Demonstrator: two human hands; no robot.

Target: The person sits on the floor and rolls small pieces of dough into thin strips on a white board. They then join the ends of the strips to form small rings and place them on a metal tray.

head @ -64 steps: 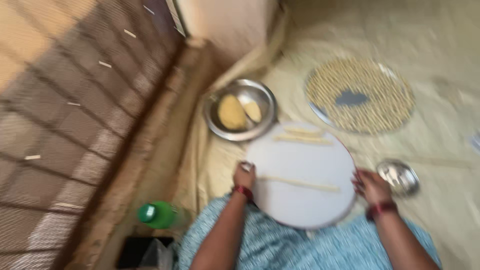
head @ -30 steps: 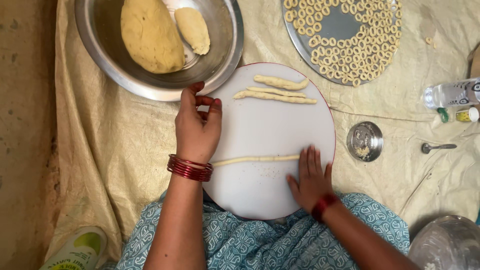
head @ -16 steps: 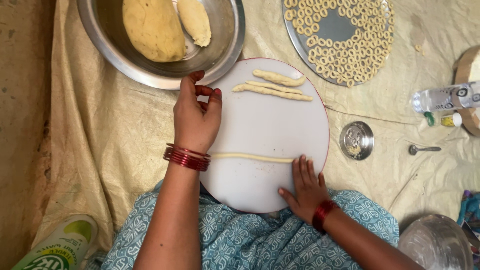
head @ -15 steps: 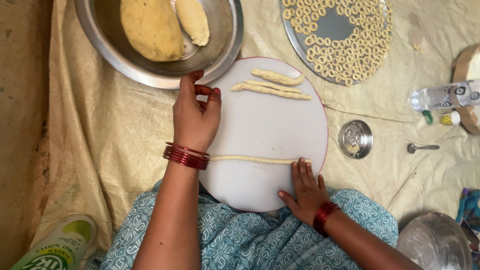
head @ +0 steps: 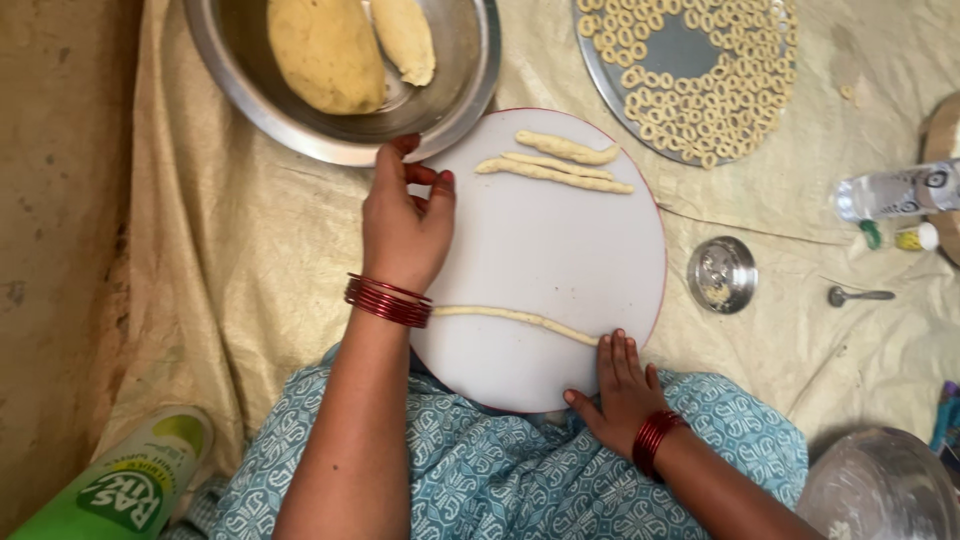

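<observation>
Under our right hand (head: 625,390), whose flat, spread fingers grip nothing and press on one end of the thin dough rope (head: 515,320), the strand runs across the round white board (head: 560,250) toward our left wrist. Our left hand (head: 405,225) curls loosely at the board's far edge, just beside the steel bowl (head: 300,130); we cannot tell whether it pinches anything. We judge the rope soft, light, easily torn, best rolled or lifted gently from both ends
</observation>
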